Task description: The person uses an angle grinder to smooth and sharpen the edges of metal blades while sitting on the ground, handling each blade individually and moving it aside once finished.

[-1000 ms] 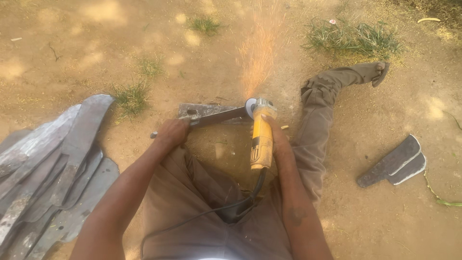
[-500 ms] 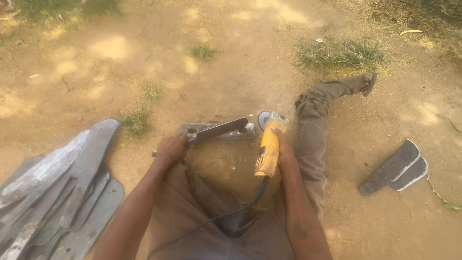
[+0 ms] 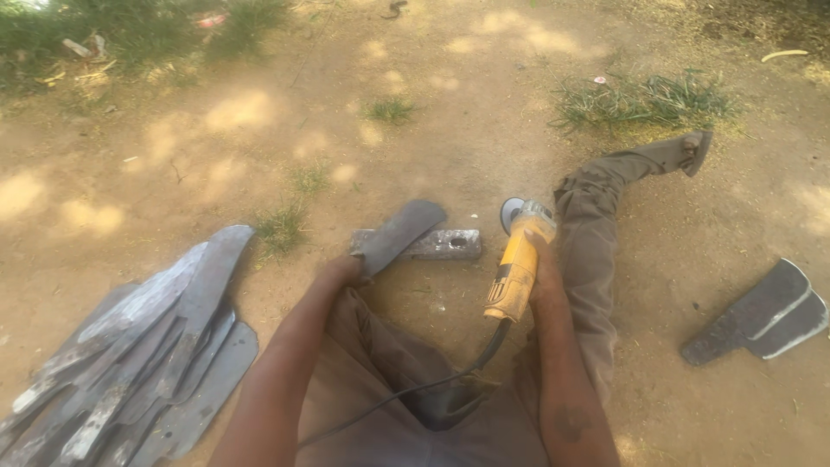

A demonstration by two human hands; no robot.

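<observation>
- The left hand (image 3: 341, 272) is closed around the near end of a dark metal blade (image 3: 399, 233), which is held tilted upward and away, its broad tip raised above the ground.
- The right hand (image 3: 542, 275) is wrapped around the body of a yellow angle grinder (image 3: 517, 268); the fingers are mostly hidden behind the tool, but the grip is seen to be closed.
- The grinder's disc (image 3: 510, 214) is pointed away from the person and is kept just beside the blade, apart from it, with no contact seen.
- A black cord (image 3: 415, 389) is trailed from the rear of the grinder down across the lap.
- A rusty metal block (image 3: 445, 245) with a hole in it is laid flat on the dirt, partly behind the raised blade and between the two hands.
- The person is seated on the bare ground, with the right leg (image 3: 605, 225) stretched out beside the grinder.
- A heap of flat grey blades (image 3: 147, 346) is stacked on the dirt to the left of the left arm.
- Two more dark blades (image 3: 761, 316) are laid together well apart on the right.
- Tufts of grass (image 3: 644, 99) are scattered over the sandy ground beyond.
</observation>
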